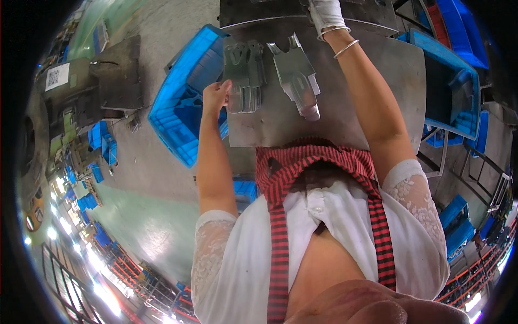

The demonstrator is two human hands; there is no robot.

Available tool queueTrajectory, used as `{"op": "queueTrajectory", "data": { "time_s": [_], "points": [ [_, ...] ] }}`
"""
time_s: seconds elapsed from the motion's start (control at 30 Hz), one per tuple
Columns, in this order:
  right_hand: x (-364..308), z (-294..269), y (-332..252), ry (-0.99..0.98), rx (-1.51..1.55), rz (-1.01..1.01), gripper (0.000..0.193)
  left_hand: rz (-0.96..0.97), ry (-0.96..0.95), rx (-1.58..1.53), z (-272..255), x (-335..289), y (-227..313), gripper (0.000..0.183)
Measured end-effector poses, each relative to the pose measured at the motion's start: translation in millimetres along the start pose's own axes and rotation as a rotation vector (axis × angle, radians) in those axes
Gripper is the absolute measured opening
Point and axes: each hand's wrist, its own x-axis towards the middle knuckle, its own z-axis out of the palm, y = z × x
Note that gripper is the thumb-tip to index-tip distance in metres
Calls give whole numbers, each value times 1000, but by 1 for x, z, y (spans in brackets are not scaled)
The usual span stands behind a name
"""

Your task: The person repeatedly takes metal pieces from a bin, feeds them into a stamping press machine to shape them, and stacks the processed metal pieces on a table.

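Observation:
My bare left hand (217,97) is at the left edge of the metal table, fingers curled closed against a stack of flat sheet-metal parts (245,81). It seems to pinch the edge of one, though the fingertips are partly hidden. Beside that stack, to the right, lies a second overlapping pile of sheet-metal parts (295,73) with a forked far end and a rounded near end. My right hand (326,15), in a white glove, reaches to a dark metal block beyond the table. Its fingers run out at the top edge of the picture, so what they hold is hidden.
The grey metal table (345,119) is in front of my waist. A blue crate (178,102) with parts inside stands at its left, and another blue crate (458,86) at its right. The dark metal block (372,19) borders its far side.

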Motion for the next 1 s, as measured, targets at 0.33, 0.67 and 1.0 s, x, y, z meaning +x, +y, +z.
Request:
{"op": "queueTrajectory", "data": {
  "time_s": [0.33, 0.67, 1.0],
  "points": [
    [4, -11, -1, -32, -60, -143, 35, -29, -128, -991, -14, -39, 96, 18],
    [-165, -86, -19, -589, -741, -88, 20, 313, -229, -773, 70, -14, 174, 19],
    [-11, -6, -28, -63, 192, 179, 29, 264, -2, -411, 120, 82, 250, 33]
  ]
}}
